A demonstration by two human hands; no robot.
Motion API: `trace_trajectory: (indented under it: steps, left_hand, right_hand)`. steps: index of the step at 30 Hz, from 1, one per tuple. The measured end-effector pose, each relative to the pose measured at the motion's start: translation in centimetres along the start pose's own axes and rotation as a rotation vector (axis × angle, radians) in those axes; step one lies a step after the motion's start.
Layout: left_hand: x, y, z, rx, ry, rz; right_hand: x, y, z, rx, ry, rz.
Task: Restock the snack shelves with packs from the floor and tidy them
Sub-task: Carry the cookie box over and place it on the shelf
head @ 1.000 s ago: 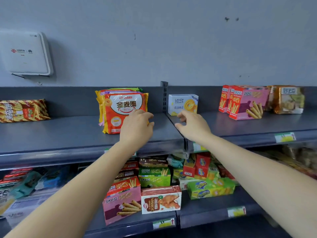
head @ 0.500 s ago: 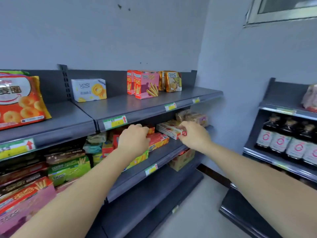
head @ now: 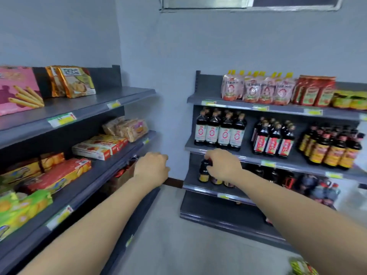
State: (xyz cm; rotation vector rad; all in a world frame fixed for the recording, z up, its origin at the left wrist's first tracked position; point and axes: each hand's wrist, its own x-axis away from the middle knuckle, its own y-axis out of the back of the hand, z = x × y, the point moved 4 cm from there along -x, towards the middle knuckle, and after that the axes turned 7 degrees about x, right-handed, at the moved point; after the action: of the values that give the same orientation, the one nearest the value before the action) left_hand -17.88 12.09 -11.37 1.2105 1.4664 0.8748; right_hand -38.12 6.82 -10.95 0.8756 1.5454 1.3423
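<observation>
The grey snack shelves (head: 103,105) run along the left wall. On top stand a pink wafer-stick box (head: 19,92) and gold packs (head: 76,82). The middle shelf carries biscuit packs (head: 127,128), red-and-white boxes (head: 99,147), a red pack (head: 59,173) and green packs (head: 21,207). A green pack (head: 301,266) lies on the floor at the bottom right. My left hand (head: 151,167) hovers off the shelf end, loosely curled, holding nothing. My right hand (head: 222,165) hangs in the air in front of small dark bottles (head: 204,171), fingers loosely curled; I see nothing in it.
A second grey shelf unit (head: 278,161) fills the right wall with rows of dark sauce bottles (head: 220,133) and red pouches (head: 258,90) on top. A cardboard box (head: 123,175) sits low under the left shelves. Bare grey floor (head: 168,225) lies between the units.
The view has swung right, from the top snack shelf to the corner with the sauce shelves. Both hands have left the shelf and moved down, still holding nothing.
</observation>
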Motion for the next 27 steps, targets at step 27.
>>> trace_trajectory:
  steps: [27]
  left_hand:
    - [-20.9, -30.8, -46.2, 0.156, -0.741, 0.427]
  right_hand:
    - [12.5, -11.7, -49.0, -0.016, -0.934, 0.244]
